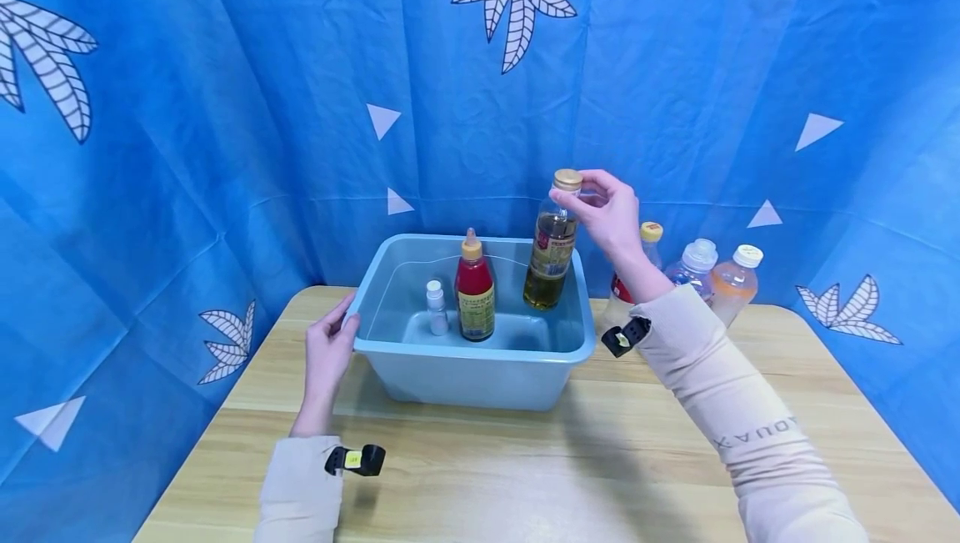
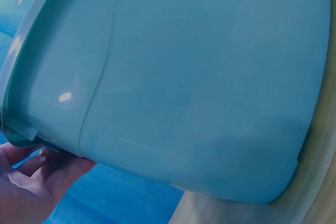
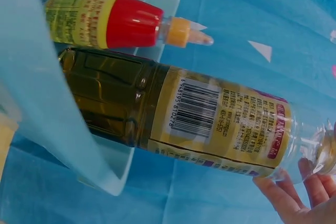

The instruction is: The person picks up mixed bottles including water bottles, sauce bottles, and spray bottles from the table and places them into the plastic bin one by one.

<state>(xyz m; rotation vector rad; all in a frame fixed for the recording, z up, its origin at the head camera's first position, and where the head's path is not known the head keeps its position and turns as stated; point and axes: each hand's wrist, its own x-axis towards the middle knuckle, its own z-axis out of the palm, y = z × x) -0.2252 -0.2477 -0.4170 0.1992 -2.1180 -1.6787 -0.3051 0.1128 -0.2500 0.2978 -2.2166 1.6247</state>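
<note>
My right hand point(image 1: 611, 213) pinches a clear bottle of amber oil point(image 1: 552, 255) by its neck, just under the gold cap. The bottle's lower part is inside the light blue plastic tub point(image 1: 472, 353), at the right end, leaning slightly. Its yellow label with a barcode faces the right wrist view. My left hand point(image 1: 330, 347) grips the tub's left rim, fingers tucked under the lip in the left wrist view. Inside the tub, a red squeeze sauce bottle point(image 1: 475, 289) with a yellow cap stands upright beside a small clear bottle point(image 1: 437, 309) with a white cap.
Right of the tub, partly behind my right forearm, stand a yellow-capped bottle point(image 1: 651, 234), a clear-capped bottle point(image 1: 697, 263) and a white-capped bottle with an orange label point(image 1: 737, 280). A wooden table point(image 1: 480, 476) carries everything, with a blue patterned curtain point(image 1: 315, 93) behind.
</note>
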